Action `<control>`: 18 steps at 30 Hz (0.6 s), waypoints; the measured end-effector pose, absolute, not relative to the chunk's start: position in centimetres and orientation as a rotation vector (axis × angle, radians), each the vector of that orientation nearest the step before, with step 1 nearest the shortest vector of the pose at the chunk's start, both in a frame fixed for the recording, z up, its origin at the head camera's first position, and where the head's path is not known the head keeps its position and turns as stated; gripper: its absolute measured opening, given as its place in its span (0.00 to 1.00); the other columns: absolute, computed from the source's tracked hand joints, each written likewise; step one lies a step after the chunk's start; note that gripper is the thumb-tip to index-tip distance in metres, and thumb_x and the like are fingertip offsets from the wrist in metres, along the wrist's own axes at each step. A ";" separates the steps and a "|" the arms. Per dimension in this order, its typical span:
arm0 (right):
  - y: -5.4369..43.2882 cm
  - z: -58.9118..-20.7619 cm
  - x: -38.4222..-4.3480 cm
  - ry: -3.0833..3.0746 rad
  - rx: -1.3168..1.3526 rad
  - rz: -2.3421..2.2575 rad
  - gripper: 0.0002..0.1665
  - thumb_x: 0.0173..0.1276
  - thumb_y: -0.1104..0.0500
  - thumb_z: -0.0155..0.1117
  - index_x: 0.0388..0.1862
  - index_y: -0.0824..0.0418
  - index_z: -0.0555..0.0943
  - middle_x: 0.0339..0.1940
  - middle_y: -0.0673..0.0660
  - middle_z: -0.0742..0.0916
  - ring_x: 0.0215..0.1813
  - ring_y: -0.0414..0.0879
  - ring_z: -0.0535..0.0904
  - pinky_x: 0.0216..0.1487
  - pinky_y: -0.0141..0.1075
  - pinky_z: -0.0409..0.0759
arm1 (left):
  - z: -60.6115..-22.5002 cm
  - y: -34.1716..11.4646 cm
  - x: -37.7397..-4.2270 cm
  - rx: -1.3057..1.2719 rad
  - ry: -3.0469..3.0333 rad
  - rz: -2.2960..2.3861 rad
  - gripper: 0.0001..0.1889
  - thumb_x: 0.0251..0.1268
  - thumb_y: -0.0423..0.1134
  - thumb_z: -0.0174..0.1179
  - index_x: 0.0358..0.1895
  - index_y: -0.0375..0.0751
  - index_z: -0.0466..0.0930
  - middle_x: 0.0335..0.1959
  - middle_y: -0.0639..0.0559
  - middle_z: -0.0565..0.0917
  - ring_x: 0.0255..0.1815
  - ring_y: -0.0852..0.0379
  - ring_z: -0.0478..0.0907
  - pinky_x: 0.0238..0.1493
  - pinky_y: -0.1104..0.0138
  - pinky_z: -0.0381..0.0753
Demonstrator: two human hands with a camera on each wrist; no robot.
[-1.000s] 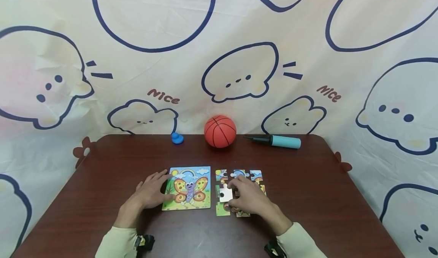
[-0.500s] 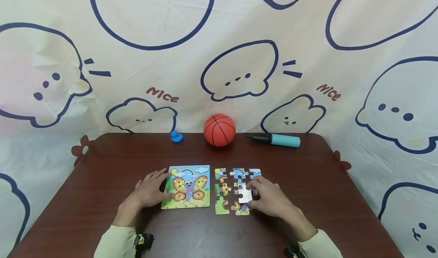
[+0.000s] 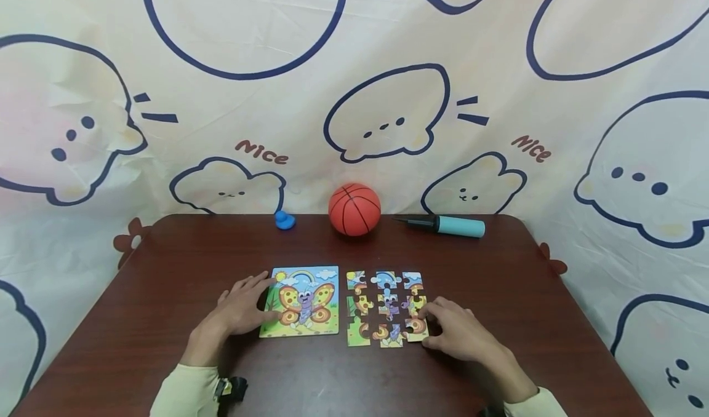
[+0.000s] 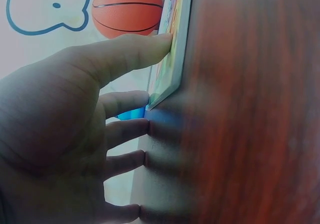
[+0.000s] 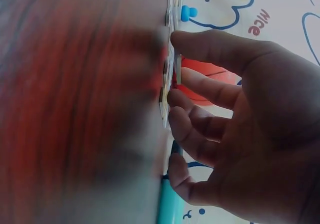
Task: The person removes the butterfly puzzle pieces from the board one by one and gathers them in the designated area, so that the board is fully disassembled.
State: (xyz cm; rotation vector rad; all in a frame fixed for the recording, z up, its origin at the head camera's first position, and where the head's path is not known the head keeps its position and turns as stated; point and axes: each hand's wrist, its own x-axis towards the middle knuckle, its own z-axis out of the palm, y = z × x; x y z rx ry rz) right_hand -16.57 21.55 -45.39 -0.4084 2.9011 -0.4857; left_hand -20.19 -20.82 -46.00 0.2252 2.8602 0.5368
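A square butterfly picture board [image 3: 301,300] lies flat on the table. My left hand [image 3: 239,311] rests at its left side, thumb over the picture and index fingertip at the edge, the other fingers stretched onto the wood. To the board's right, puzzle pieces [image 3: 390,306] lie picture side up in three spaced rows of three. My right hand [image 3: 464,332] is at the lower right corner of these rows, with thumb and index finger on either side of the corner puzzle piece [image 3: 416,329]. In the right wrist view the thumb and fingertips [image 5: 176,42] meet the thin layer of pieces.
Along the back edge of the brown table [image 3: 310,380] stand a small blue rubber duck [image 3: 285,220], a red toy basketball [image 3: 354,209] and a hand pump [image 3: 460,226] with a light blue barrel. A cartoon-print cloth [image 3: 299,122] hangs behind.
My right hand has moved right across the rows, bringing a puzzle piece that looked white to the lower right corner, where it now shows its picture. My left hand has stayed at the board.
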 end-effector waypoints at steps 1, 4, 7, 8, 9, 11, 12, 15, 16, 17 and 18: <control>21.7 -45.4 -16.5 2.895 -0.409 -0.490 0.20 0.50 0.49 0.78 0.42 0.44 0.80 0.36 0.41 0.77 0.37 0.38 0.69 0.39 0.43 0.67 | -46.0 -20.8 -20.1 0.222 2.859 0.533 0.46 0.51 0.64 0.66 0.71 0.45 0.65 0.76 0.37 0.58 0.73 0.30 0.54 0.64 0.28 0.52; 22.1 -45.4 -16.3 2.891 -0.408 -0.478 0.21 0.50 0.50 0.78 0.42 0.43 0.80 0.36 0.41 0.76 0.38 0.39 0.69 0.39 0.43 0.67 | -46.0 -20.7 -20.2 0.220 2.859 0.530 0.45 0.51 0.63 0.67 0.71 0.46 0.64 0.76 0.37 0.58 0.73 0.31 0.53 0.64 0.28 0.52; 22.3 -45.5 -16.2 2.889 -0.391 -0.466 0.21 0.49 0.50 0.79 0.41 0.42 0.80 0.37 0.41 0.76 0.40 0.39 0.69 0.39 0.43 0.67 | -46.0 -20.6 -20.2 0.220 2.857 0.534 0.46 0.51 0.63 0.66 0.72 0.46 0.64 0.76 0.38 0.58 0.73 0.31 0.53 0.64 0.28 0.51; 22.4 -45.6 -16.2 2.890 -0.386 -0.466 0.21 0.49 0.50 0.79 0.41 0.42 0.80 0.38 0.41 0.76 0.40 0.40 0.70 0.40 0.44 0.68 | -46.0 -20.6 -20.3 0.221 2.857 0.537 0.46 0.51 0.63 0.66 0.72 0.46 0.63 0.76 0.38 0.58 0.73 0.31 0.53 0.64 0.28 0.51; 22.4 -45.6 -16.1 2.888 -0.381 -0.471 0.21 0.48 0.50 0.79 0.41 0.42 0.80 0.38 0.41 0.77 0.41 0.40 0.70 0.40 0.44 0.69 | -46.0 -20.6 -20.3 0.221 2.857 0.540 0.46 0.51 0.63 0.66 0.72 0.46 0.63 0.76 0.38 0.58 0.73 0.31 0.53 0.65 0.28 0.51; 22.4 -45.7 -16.1 2.879 -0.373 -0.485 0.22 0.48 0.50 0.79 0.42 0.43 0.80 0.38 0.42 0.77 0.41 0.40 0.70 0.40 0.44 0.69 | -46.0 -20.6 -20.3 0.225 2.856 0.546 0.47 0.51 0.64 0.66 0.72 0.45 0.63 0.76 0.38 0.58 0.73 0.31 0.53 0.64 0.28 0.51; 22.5 -45.7 -16.0 2.873 -0.374 -0.496 0.23 0.47 0.50 0.79 0.42 0.44 0.80 0.38 0.42 0.77 0.41 0.40 0.70 0.40 0.44 0.69 | -46.1 -20.6 -20.3 0.228 2.856 0.549 0.47 0.50 0.64 0.66 0.72 0.45 0.63 0.76 0.37 0.59 0.73 0.31 0.54 0.64 0.28 0.51; 22.9 -45.7 -16.0 2.851 -0.378 -0.534 0.25 0.48 0.52 0.79 0.45 0.47 0.79 0.37 0.44 0.76 0.39 0.40 0.69 0.40 0.42 0.70 | -46.2 -20.5 -20.2 0.223 2.848 0.567 0.47 0.52 0.65 0.65 0.72 0.45 0.62 0.75 0.37 0.59 0.73 0.30 0.54 0.64 0.28 0.52; 23.0 -45.7 -16.1 2.845 -0.372 -0.552 0.25 0.49 0.52 0.79 0.45 0.47 0.78 0.36 0.44 0.76 0.39 0.40 0.69 0.40 0.41 0.69 | -46.3 -20.4 -20.2 0.217 2.846 0.574 0.47 0.52 0.65 0.64 0.72 0.44 0.62 0.75 0.37 0.59 0.72 0.30 0.54 0.64 0.28 0.52; 23.2 -45.7 -16.1 2.839 -0.360 -0.571 0.25 0.50 0.52 0.79 0.46 0.47 0.78 0.37 0.45 0.75 0.39 0.41 0.68 0.40 0.40 0.70 | -46.3 -20.4 -20.3 0.208 2.845 0.582 0.46 0.53 0.66 0.63 0.73 0.44 0.62 0.75 0.36 0.60 0.72 0.30 0.54 0.63 0.28 0.52; 23.3 -45.7 -16.2 2.838 -0.348 -0.589 0.25 0.51 0.52 0.78 0.48 0.48 0.78 0.37 0.45 0.76 0.40 0.41 0.68 0.41 0.39 0.70 | -46.4 -20.3 -20.3 0.197 2.845 0.595 0.46 0.55 0.65 0.62 0.73 0.44 0.61 0.75 0.36 0.60 0.72 0.30 0.55 0.63 0.28 0.53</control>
